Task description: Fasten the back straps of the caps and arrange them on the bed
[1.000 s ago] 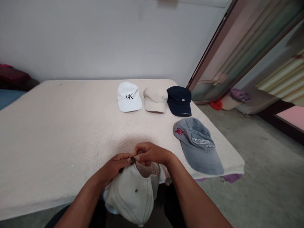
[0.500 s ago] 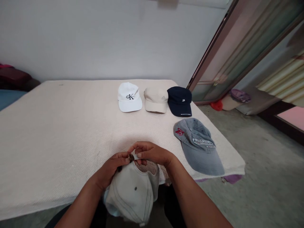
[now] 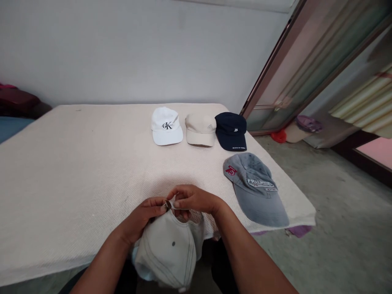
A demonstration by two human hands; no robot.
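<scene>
Both hands are at the back strap of a pale grey-white baseball cap (image 3: 167, 253), held at the table's near edge over my lap. My left hand (image 3: 146, 214) pinches the strap beside its small brown-looking buckle (image 3: 168, 205). From the other side, my right hand (image 3: 194, 200) grips the strap's end with thumb and fingers; some of its fingers are hidden behind the strap. The cap's back opening faces the table and its crown points toward me. To the right of my right hand lies a grey-blue cap (image 3: 252, 183) with a red emblem and lettering.
Along the far side of the cloth-covered table (image 3: 76, 171) sit a white cap (image 3: 167, 126), a beige cap (image 3: 200, 130) and a navy cap (image 3: 231, 130). A wall rises behind. Right of the table are a door (image 3: 275, 94) and a bin (image 3: 298, 130) on the floor.
My right fingers have shifted slightly at the strap, close to the buckle. The cap has tilted very little, and the caps on the table stay where they were.
</scene>
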